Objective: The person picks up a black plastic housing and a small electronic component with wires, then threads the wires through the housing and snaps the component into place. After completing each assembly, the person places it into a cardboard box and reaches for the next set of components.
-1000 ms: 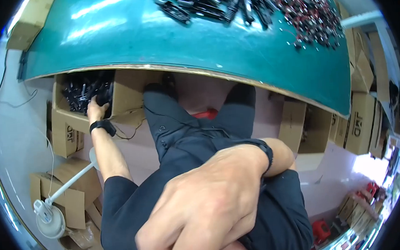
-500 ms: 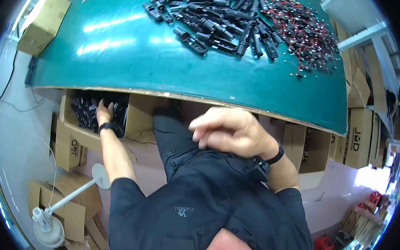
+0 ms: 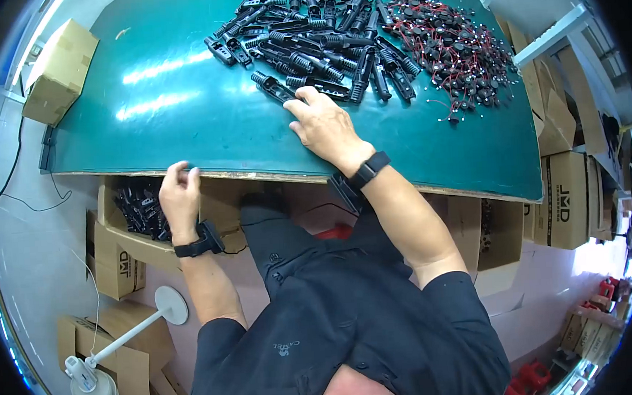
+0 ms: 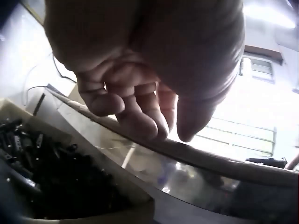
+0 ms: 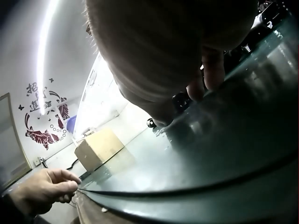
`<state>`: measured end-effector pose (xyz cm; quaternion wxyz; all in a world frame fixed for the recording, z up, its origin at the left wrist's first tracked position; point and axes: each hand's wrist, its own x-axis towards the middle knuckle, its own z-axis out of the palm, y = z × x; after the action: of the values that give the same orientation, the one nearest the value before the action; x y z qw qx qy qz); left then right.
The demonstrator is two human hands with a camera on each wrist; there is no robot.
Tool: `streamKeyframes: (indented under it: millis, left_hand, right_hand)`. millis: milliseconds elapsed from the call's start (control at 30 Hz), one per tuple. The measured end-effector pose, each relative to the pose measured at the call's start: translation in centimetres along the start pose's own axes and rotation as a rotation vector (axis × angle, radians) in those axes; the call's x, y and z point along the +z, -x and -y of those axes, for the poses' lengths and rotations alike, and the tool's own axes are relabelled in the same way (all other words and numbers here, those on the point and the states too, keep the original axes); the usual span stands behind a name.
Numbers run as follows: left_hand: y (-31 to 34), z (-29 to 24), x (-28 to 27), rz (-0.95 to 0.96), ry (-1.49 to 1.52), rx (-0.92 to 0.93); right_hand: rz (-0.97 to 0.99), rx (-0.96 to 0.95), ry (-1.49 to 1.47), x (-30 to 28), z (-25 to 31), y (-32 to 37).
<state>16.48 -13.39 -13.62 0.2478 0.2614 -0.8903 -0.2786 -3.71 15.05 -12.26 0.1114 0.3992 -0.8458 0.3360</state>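
Note:
My right hand (image 3: 326, 128) is over the green table, fingertips right at the near end of a black plastic housing with a ribbed end (image 3: 271, 86). In the right wrist view a gap shows between thumb and fingers, with black plastic behind it. More such housings (image 3: 321, 41) lie heaped just beyond. My left hand (image 3: 180, 198) is raised at the table's front edge, above a cardboard box of black parts (image 3: 139, 208). Its fingers bend loosely and hold nothing, as the left wrist view (image 4: 135, 116) also shows.
Small round black parts with red wires (image 3: 459, 51) are piled right of the housings. A closed carton (image 3: 60, 72) stands at the table's left end. Below the tabletop on the right is an open carton (image 3: 498, 237). A white fan-like stand (image 3: 94, 385) is at lower left.
My left hand has come up out of the box of black parts to the table edge. My right hand has moved forward from in front of my chest to the heap of housings.

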Motion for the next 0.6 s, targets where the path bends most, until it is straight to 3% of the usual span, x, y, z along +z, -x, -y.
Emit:
streamKeyframes:
  millis: [133,200,233,333,433,600]
  left_hand:
    - [-0.3,-7.3,2.2,0.106,0.216,0.024]
    - [-1.0,-9.8,3.9,0.245,0.364,0.116]
    - [-1.1,-10.1,4.3,0.257,0.368,0.121]
    - [-1.3,-12.0,7.6,0.247,0.139,0.391]
    - [-1.4,-12.9,8.5,0.281,0.098,0.450]
    - [-0.9,-13.6,8.0,0.322,0.066,0.412]
  right_hand:
    - [0.052,-0.027,-0.009,0.5,0.8,1.1]
    - [0.077,-0.061,-0.028,0.5,2.0,2.3]
    - [0.095,-0.090,-0.044,0.5,2.6,2.9]
    - [0.047,-0.098,-0.096,-1.6,3.2,5.2]
    - [-0.062,-0.123,-0.198,-4.7,1.2,7.3]
    - [-0.475,0.414,0.220,-14.0,-10.4,12.0]
